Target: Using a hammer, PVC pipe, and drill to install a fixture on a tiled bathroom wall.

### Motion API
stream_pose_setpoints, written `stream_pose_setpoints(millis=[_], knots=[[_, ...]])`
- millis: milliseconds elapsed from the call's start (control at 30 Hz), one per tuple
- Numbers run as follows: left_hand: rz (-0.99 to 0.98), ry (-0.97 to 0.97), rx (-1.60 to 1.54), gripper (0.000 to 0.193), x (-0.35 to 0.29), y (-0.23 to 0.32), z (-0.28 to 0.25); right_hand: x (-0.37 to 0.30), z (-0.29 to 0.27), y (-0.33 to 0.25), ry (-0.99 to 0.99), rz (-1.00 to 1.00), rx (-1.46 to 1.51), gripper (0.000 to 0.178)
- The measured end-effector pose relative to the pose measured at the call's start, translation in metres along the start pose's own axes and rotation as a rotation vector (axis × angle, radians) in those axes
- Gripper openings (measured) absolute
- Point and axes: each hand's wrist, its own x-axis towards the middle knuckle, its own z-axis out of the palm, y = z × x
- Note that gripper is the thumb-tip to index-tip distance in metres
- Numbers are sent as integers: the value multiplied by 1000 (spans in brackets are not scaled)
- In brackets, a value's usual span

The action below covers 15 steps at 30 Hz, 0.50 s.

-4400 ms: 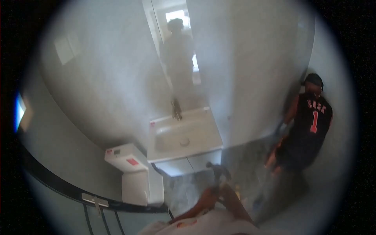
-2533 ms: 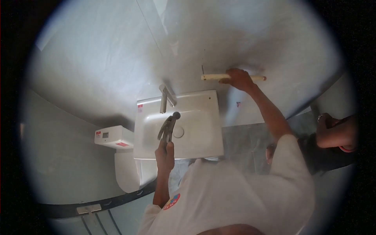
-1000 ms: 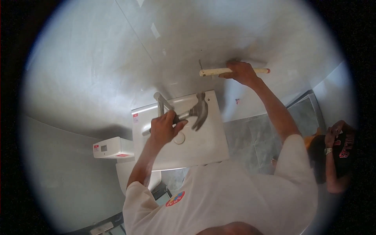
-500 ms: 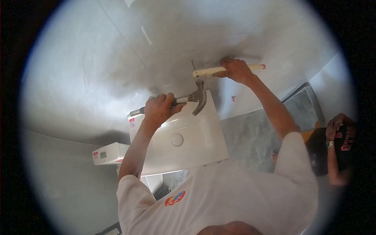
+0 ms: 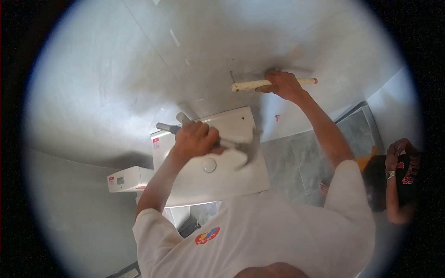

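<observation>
My left hand [image 5: 197,140] is wrapped round the handle of a claw hammer [image 5: 164,127], whose blurred head hangs over a white rectangular ceramic basin [image 5: 185,185]. My right hand [image 5: 283,86] grips a cream-coloured bar [image 5: 245,86] with a red end, holding it roughly level at the grey wall. Just above the bar's left end a thin nail or screw [image 5: 232,75] sticks out of the wall. Whether the bar touches the wall I cannot tell.
The basin has a round drain cover [image 5: 209,165] and a small hole near its far right corner. A white box with a small display [image 5: 121,180] stands at its left. At the right is another person [image 5: 394,180] in a dark shirt, by the tiled floor [image 5: 296,157].
My left hand has moved slightly right and nearer, and the hammer head has swung down from beside the bar over the basin. My right hand still holds the bar in nearly the same place.
</observation>
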Motion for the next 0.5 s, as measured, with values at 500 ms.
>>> stream_pose_setpoints(millis=[500], knots=[[-355, -203, 134, 48, -2, -24, 13, 2, 5, 2, 43, -8, 16, 62]])
